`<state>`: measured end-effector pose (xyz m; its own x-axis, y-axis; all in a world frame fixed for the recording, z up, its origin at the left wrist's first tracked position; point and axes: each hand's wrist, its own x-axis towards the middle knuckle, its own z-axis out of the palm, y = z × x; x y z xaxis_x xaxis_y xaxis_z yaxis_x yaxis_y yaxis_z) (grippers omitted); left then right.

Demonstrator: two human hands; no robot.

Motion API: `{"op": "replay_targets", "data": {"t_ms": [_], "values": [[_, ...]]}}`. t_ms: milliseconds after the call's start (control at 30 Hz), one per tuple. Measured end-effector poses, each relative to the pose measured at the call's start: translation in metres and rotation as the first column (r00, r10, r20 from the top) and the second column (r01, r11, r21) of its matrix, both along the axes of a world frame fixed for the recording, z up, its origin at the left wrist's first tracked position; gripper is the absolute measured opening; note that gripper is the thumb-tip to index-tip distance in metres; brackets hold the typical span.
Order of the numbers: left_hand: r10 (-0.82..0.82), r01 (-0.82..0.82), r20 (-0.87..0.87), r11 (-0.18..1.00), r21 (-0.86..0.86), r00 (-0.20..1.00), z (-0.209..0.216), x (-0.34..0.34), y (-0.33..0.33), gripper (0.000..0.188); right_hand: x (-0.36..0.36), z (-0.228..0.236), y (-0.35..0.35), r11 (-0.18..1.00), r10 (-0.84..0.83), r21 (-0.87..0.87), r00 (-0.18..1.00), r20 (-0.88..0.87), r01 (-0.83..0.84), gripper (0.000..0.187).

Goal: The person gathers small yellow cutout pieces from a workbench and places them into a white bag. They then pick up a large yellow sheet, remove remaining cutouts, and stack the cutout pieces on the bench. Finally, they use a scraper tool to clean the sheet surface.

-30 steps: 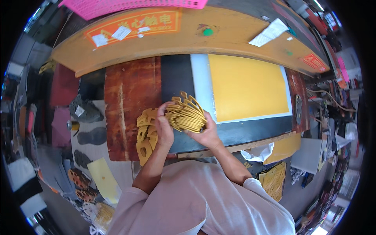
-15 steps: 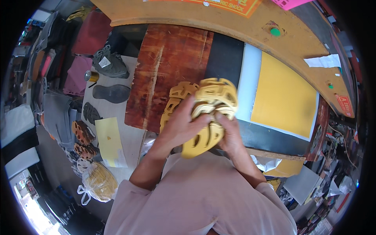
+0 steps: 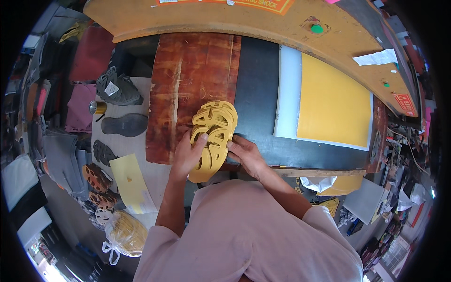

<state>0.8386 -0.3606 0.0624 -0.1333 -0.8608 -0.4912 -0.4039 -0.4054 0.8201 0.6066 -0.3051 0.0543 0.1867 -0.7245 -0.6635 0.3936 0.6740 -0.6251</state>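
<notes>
A stack of yellow cut-out shoe-upper pieces (image 3: 217, 123), slotted with curved openings, lies over the near part of the reddish-brown board (image 3: 188, 70). My left hand (image 3: 187, 154) grips its left side, thumb on top and the other fingers hidden along the edge. On the opposite side, my right hand (image 3: 248, 154) pinches the stack's lower right edge between thumb and fingers. The near end of the stack juts past the board's edge toward my shirt.
A black mat (image 3: 256, 94) adjoins the board, with a yellow sheet (image 3: 333, 101) on white backing at right. An orange machine beam (image 3: 263, 26) with green buttons spans the far side. At left are a dark shoe (image 3: 118, 89), a sole (image 3: 124, 125) and a can (image 3: 97, 107).
The yellow pieces from my hands now sit with those that lay on the board, as one stack. Both hands have moved down and apart to its sides. The view has shifted slightly.
</notes>
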Motion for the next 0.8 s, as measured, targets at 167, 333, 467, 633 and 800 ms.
{"op": "replay_targets", "data": {"t_ms": [167, 333, 467, 633, 800], "values": [[0.037, -0.027, -0.125, 0.997, 0.077, 0.991, 0.0, 0.014, -0.012, 0.051, 0.005, -0.005, -0.014, 0.976, -0.159, 0.189, 0.953, 0.258, 0.112, 0.071], [0.283, -0.142, -0.396, 0.926, 0.349, 0.874, -0.007, 0.038, -0.019, 0.063, 0.041, -0.019, -0.021, 0.994, 0.007, 0.108, 0.988, 0.153, -0.024, 0.064], [0.304, -0.129, -0.457, 0.918, 0.375, 0.836, -0.012, 0.039, -0.019, 0.069, 0.057, -0.026, -0.018, 0.974, 0.111, -0.16, 0.955, -0.276, -0.159, 0.057], [0.402, -0.1, -0.692, 0.896, 0.434, 0.6, -0.004, 0.001, -0.014, 0.069, 0.031, 0.042, -0.024, 0.94, 0.004, -0.301, 0.887, -0.461, -0.161, 0.047], [0.389, 0.077, -0.853, 0.895, 0.44, 0.348, -0.004, -0.068, -0.012, 0.081, -0.013, 0.114, -0.023, 0.813, -0.261, -0.55, 0.726, -0.636, -0.189, 0.041]]}}
